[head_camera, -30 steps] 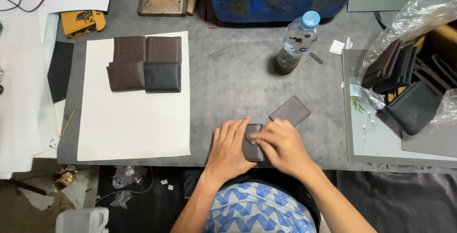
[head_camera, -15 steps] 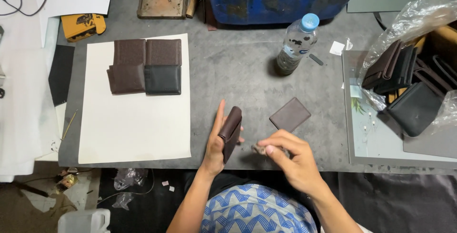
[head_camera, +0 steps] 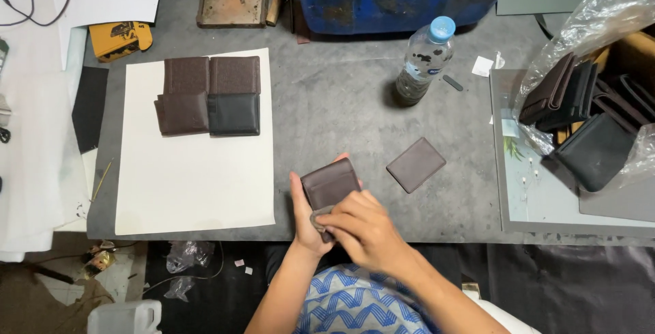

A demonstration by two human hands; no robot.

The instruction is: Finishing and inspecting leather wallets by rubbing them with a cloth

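A matt brown, leather-like wallet [head_camera: 330, 182] with a fine grain is held by the left hand [head_camera: 308, 219], and a small scrap of grey cloth [head_camera: 321, 219] is pressed to it under the right hand [head_camera: 361, 228]. The worktop [head_camera: 341, 109] is seen as dull grey and roughly mottled, with a smooth matt sheet of cream paper [head_camera: 194, 177] laid on it. A clear, glossy plastic bottle [head_camera: 423, 61] is shown, and crinkled shiny plastic film [head_camera: 587, 27] is draped over the dark wallets at the right.
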